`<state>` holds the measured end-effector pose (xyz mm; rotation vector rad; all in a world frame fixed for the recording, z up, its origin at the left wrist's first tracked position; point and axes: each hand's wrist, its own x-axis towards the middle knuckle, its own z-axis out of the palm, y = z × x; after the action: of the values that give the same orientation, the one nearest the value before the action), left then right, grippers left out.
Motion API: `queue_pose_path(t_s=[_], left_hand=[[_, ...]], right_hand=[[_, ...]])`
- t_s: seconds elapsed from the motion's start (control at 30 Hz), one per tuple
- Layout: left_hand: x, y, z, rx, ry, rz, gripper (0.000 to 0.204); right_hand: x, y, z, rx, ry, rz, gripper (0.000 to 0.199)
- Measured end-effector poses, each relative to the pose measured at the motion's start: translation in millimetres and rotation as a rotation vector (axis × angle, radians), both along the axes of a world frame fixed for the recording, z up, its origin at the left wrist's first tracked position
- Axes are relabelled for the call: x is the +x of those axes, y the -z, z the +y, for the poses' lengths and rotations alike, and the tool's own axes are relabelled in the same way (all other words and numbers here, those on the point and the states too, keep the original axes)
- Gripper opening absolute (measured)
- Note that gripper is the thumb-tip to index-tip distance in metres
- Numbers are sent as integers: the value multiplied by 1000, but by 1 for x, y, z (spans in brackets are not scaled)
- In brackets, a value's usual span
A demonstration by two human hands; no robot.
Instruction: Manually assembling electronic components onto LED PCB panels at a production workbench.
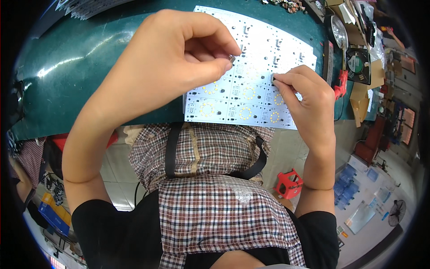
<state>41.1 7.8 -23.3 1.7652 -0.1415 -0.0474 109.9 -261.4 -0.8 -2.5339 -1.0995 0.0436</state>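
Fingers of the left hand pinch a small dark part between thumb and forefinger, held just above the white panel of LED boards that lies at twelve o'clock on the green table. Thumb and forefinger of the right hand are closed on another small part, pressed to the panel toward its three o'clock edge. Many boards already carry small dark parts, mostly toward the far rows, so by my judgement the fitting is well along, with the near rows left.
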Motion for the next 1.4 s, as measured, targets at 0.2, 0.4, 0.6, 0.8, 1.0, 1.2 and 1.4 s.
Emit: queue_pose_path(t_s=[0.2, 0.4, 0.6, 0.8, 1.0, 1.2, 1.4], left_hand=[[-7, -4, -13, 145, -39, -76, 17], [-9, -3, -16, 314, -22, -137, 20], [-8, -3, -21, 331, -37, -137, 19], [-7, -6, -19, 537, -26, -296, 21], [-3, 0, -22, 661, -28, -412, 18], [3, 8, -30, 737, -36, -462, 16], [5, 11, -32, 803, -40, -489, 16]], right_hand=[[4, -9, 11, -113, -49, -25, 12], [78, -12, 9, 76, 159, 214, 18], [168, 51, 43, 56, 21, 107, 16], [157, 50, 80, -56, 147, 31, 17], [153, 55, 83, -29, 193, -99, 14], [156, 65, 82, -28, 161, -194, 17], [146, 38, 69, 89, 170, -119, 15]])
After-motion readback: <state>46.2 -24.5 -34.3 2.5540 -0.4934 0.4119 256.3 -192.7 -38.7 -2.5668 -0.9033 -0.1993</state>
